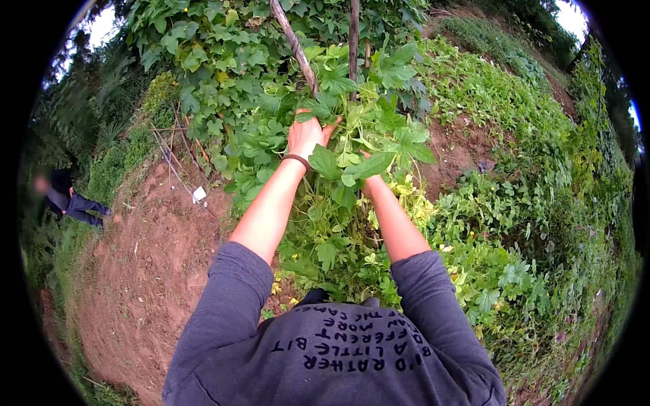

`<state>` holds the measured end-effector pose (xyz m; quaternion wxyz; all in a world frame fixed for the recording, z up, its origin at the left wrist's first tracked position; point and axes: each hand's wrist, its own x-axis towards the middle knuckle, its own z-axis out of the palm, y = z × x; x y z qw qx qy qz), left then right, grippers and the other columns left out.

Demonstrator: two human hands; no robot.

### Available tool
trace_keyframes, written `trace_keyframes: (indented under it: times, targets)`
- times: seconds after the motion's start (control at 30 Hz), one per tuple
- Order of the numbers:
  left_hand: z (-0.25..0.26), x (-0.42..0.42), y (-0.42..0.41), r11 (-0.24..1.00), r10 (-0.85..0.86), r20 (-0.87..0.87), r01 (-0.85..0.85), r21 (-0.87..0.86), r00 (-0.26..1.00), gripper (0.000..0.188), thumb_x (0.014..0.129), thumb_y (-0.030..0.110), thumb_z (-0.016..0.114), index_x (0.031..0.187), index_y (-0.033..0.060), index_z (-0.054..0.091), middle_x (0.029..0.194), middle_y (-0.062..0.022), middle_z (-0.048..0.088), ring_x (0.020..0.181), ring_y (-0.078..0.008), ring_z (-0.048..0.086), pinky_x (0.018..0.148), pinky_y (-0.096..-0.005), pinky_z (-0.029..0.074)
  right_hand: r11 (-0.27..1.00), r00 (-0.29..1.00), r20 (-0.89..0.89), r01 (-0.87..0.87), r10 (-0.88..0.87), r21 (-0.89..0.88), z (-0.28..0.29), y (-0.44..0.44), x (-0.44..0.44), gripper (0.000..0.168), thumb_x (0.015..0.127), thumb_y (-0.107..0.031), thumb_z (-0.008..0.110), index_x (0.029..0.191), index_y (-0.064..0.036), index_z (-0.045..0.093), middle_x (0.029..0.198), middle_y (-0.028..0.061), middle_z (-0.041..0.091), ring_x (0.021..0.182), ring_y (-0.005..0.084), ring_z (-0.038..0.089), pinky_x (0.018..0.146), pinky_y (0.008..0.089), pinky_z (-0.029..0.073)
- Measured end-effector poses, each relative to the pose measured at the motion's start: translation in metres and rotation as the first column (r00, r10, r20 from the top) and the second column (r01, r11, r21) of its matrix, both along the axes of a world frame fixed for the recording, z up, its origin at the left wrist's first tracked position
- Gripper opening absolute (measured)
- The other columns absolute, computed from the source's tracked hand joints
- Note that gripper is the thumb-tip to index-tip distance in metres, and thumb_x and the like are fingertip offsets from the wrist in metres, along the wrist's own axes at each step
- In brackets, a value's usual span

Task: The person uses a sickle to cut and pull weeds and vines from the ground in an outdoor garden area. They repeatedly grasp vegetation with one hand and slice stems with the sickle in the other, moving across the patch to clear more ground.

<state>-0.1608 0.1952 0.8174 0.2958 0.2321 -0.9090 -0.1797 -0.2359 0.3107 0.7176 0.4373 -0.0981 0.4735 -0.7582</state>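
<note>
Both my arms reach into a mass of climbing vine with broad lobed leaves and thin tendrils. My left hand, with a brown band at its wrist, is among the leaves just below a slanted wooden pole. Its thumb points out to the right, while leaves cover its fingertips, so its grip is unclear. Lower and to the right, my right hand is mostly behind large leaves beside the stems. Whether it holds anything is hidden. An upright wooden pole rises out of the vine between and beyond my hands.
Dense foliage forms a wall ahead. Low leafy plants spread over the ground at right. Bare reddish soil slopes away at left, with thin sticks and a white scrap. Farther left is a person in dark clothes.
</note>
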Motion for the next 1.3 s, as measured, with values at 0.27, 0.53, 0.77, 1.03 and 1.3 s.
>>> trace_keyframes:
  times: [0.27, 0.53, 0.77, 1.03, 1.3]
  targets:
    - [-0.032, 0.024, -0.017, 0.998, 0.051, 0.232, -0.058, 0.024, 0.971, 0.035, 0.065, 0.009, 0.054, 0.095, -0.0040, 0.040, 0.086, -0.0240, 0.052, 0.078, -0.0378, 0.053, 0.066, -0.0415, 0.043, 1.000, 0.984, -0.177, -0.015, 0.019, 0.021, 0.005, -0.007, 0.005, 0.026, 0.083, -0.016, 0.034, 0.096, -0.002, 0.052, 0.086, 0.0082, 0.056, 0.073, 0.0177, 0.054, 0.063, 0.0315, 0.044]
    - [-0.086, 0.074, -0.069, 0.998, -0.042, 0.355, 0.023, 0.059, 0.934, 0.041, 0.065, 0.023, 0.059, 0.101, 0.0039, 0.052, 0.095, -0.0141, 0.055, 0.091, -0.0262, 0.051, 0.079, -0.0314, 0.040, 0.982, 0.982, 0.165, -0.064, 0.094, -0.180, -0.035, -0.056, 0.027, 0.018, 0.077, -0.007, 0.042, 0.091, -0.002, 0.053, 0.079, 0.0093, 0.056, 0.068, 0.0190, 0.053, 0.062, 0.0318, 0.044]
    - [0.044, 0.018, -0.086, 0.866, 0.191, -0.586, 0.145, 0.478, 0.788, 0.051, 0.070, 0.038, 0.062, 0.104, 0.0019, 0.050, 0.099, -0.0109, 0.055, 0.088, -0.0174, 0.053, 0.082, -0.0304, 0.036, 0.921, 0.985, -0.025, -0.166, 0.168, -0.352, -0.031, -0.039, 0.002, 0.015, 0.079, -0.004, 0.041, 0.090, -0.003, 0.050, 0.078, 0.0078, 0.055, 0.071, 0.0176, 0.053, 0.064, 0.0319, 0.043]
    - [0.036, -0.031, -0.071, 0.319, -0.109, -0.543, 0.547, 0.774, 0.832, 0.034, 0.081, 0.043, 0.047, 0.074, 0.0091, 0.046, 0.062, -0.0007, 0.049, 0.059, -0.0150, 0.052, 0.064, -0.0276, 0.039, 0.909, 0.693, -0.721, 0.311, -0.016, 0.279, -0.023, 0.044, 0.006, 0.018, 0.079, -0.005, 0.043, 0.095, 0.000, 0.050, 0.074, 0.0037, 0.053, 0.064, 0.0120, 0.051, 0.052, 0.0254, 0.043]
    - [0.032, -0.023, -0.082, 0.568, -0.110, -0.399, 0.387, 0.726, 0.910, 0.037, 0.082, 0.049, 0.040, 0.077, 0.0133, 0.052, 0.072, 0.0011, 0.054, 0.071, -0.0120, 0.048, 0.077, -0.0322, 0.031, 0.790, 0.689, -0.716, 0.499, -0.112, 0.357, -0.008, 0.158, 0.097, 0.031, 0.088, -0.029, 0.034, 0.084, -0.001, 0.049, 0.050, 0.0042, 0.044, 0.042, 0.0176, 0.043, 0.044, 0.0317, 0.035]
